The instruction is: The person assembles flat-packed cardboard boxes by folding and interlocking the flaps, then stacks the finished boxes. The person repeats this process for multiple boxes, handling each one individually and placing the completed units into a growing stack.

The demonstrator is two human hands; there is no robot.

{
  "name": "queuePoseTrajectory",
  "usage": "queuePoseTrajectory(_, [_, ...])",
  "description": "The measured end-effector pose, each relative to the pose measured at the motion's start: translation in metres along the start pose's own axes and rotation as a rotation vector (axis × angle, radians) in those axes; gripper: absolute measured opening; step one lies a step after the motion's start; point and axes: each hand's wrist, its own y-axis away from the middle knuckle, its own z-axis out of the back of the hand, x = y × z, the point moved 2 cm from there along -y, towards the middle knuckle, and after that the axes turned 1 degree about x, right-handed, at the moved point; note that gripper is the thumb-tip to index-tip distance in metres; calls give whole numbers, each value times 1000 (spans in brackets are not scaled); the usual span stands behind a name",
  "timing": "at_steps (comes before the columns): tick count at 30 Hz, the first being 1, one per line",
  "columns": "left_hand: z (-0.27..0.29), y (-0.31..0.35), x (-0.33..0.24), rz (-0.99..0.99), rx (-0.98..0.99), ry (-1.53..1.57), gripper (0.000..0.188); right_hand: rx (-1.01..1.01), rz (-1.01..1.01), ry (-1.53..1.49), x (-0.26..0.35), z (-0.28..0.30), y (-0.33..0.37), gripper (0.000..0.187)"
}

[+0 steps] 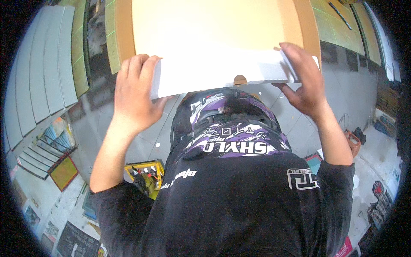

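A long white cardboard piece [214,73], perhaps a box's folded edge, spans the space in front of my body. Near the middle of its front edge is a small half-round brown notch [240,80]. My left hand [135,92] grips its left end, fingers over the top and thumb below. At the other end, my right hand [306,81] is closed round a folded corner, with the thumb under the edge. Beyond it lies a large pale panel [222,25], overexposed in the middle, on a brown board [122,30]. Whether the white piece joins the panel, I cannot tell.
Greenish worktops [336,25] flank the board, and a dark pen-like stick [340,16] lies on the right one. Long grey panels [43,64] stand far left. Below are a yellow crate [160,169] with mixed items, a wire rack [40,158] and grey tiled floor [342,85].
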Motion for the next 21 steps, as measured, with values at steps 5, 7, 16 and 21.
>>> queuePoseTrajectory(5, [11, -23, 17, 40, 414, 164, 64, 231, -50, -77, -11, 18, -23, 73])
queuePoseTrajectory(7, [15, -32, 23, -40, 470, 355, 65, 462, -54, -125, -22, 17, -34, 64])
queuePoseTrajectory(16, [8, -46, 27, 52, 695, 521, 61, 876, -127, -277, -24, 17, -55, 46])
queuePoseTrajectory(21, [4, -59, 22, 59, 885, 731, 52, 866, -103, -310, -32, 24, -46, 47])
